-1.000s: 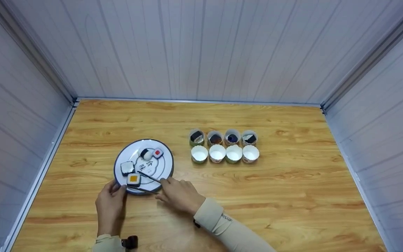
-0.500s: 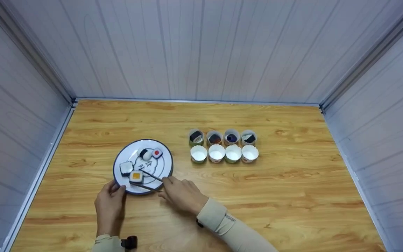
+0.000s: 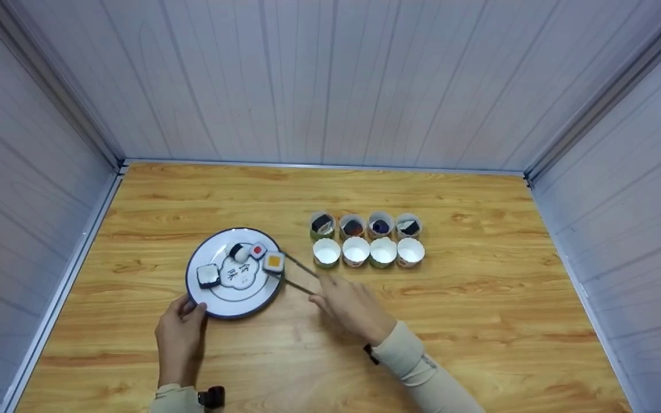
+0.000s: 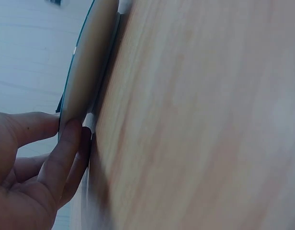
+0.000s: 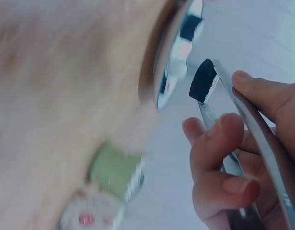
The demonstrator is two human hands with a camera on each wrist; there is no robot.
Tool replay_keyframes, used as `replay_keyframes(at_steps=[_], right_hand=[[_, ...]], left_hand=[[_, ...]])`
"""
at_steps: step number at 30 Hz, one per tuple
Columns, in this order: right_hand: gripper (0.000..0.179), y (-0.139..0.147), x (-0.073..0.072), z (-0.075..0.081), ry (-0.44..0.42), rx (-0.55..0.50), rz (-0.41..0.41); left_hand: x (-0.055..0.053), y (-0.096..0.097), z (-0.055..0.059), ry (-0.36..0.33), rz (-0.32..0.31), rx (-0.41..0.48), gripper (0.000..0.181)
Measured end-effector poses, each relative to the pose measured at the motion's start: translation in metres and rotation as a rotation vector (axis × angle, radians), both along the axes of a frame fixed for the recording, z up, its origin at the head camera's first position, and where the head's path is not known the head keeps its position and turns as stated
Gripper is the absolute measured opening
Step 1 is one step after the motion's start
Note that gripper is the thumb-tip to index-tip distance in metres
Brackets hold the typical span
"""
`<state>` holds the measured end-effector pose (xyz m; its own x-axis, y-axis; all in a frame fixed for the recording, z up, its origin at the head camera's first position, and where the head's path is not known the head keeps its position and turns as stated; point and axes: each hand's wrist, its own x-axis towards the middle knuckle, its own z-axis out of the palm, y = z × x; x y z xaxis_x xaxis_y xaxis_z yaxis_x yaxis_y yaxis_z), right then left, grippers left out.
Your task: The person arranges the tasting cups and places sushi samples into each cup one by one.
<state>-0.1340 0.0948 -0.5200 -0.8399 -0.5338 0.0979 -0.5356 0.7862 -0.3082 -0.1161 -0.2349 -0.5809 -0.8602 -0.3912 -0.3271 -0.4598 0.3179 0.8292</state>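
Observation:
My right hand holds metal tongs, their tips closed on a toy sushi piece with an orange square centre. That piece hangs over the right rim of a white plate with a blue edge, and its dark side shows in the right wrist view. With thumb above and fingers beneath, my left hand pinches the plate's near-left rim. On the plate lie a white-topped sushi block, a black-banded white rice piece and a small red-centred piece.
Right of the plate stand two rows of paper cups. The back row, including one cup, holds dark pieces; white insides show in the front row, as in the near-left cup. Pale panels enclose the wooden table.
The orange-centred sushi piece has left its spot at the plate's near side and moved right and away in the tongs, together with my right hand. My left hand stays on the rim.

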Motion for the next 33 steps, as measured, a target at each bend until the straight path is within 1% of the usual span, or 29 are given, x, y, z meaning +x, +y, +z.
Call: replay_keyframes(at_steps=[2, 4, 7, 9, 13, 18, 27, 33], right_hand=[[0.05, 0.014, -0.001, 0.003, 0.04, -0.013, -0.013], [0.048, 0.027, -0.002, 0.005, 0.111, -0.022, -0.022], [0.047, 0.044, -0.004, 0.006, 0.206, -0.015, -0.047], [0.046, 0.053, -0.005, 0.006, 0.241, 0.001, -0.076], [0.043, 0.066, -0.007, 0.003, 0.249, 0.033, -0.12], [0.04, 0.073, -0.008, -0.003, 0.25, 0.048, -0.125], [0.038, 0.071, -0.013, -0.013, 0.23, 0.034, -0.127], [0.039, 0.071, -0.014, -0.016, 0.217, 0.051, -0.134]], left_hand=[[0.0, 0.0, 0.0, 0.006, -0.002, 0.002, 0.053], [0.0, 0.0, 0.0, 0.008, -0.002, 0.007, 0.053], [0.0, 0.001, 0.001, 0.009, -0.002, 0.009, 0.053], [0.0, 0.001, 0.002, 0.007, 0.0, 0.002, 0.052], [-0.001, 0.002, 0.003, -0.008, 0.009, -0.014, 0.052], [-0.001, 0.003, 0.002, -0.021, 0.013, 0.001, 0.052], [0.0, 0.003, 0.002, -0.022, 0.008, 0.01, 0.053], [0.0, 0.003, 0.004, -0.015, 0.002, 0.012, 0.053]])
